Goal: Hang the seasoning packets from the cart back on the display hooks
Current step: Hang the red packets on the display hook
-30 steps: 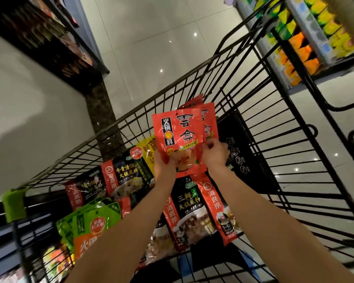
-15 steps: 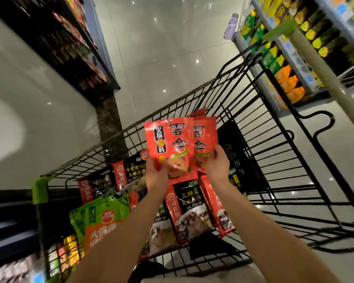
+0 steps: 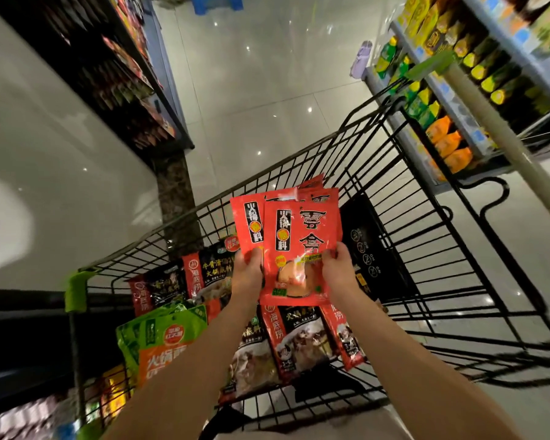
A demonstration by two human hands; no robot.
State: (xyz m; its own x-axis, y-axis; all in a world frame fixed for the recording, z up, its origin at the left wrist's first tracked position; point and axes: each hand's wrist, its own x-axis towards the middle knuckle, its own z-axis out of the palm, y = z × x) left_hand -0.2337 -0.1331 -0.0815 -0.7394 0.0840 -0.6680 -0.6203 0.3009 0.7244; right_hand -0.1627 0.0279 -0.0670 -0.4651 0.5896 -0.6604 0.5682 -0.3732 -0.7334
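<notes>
Both hands hold a small stack of red seasoning packets upright above the black wire cart, near the picture's centre. The left hand pinches the stack's 9 o'clock edge and the right hand pinches its 3 o'clock edge, thumbs on the front. Below, at 6 o'clock, more packets lie in the cart, with green ones at 8 o'clock. Stocked shelves stand at 1 o'clock.

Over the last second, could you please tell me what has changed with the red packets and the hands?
The left hand and right hand raised the red packets higher above the cart and squared them: the front packet slid right over the others. Both hands kept their grip; the packets lying in the cart stayed put.
</notes>
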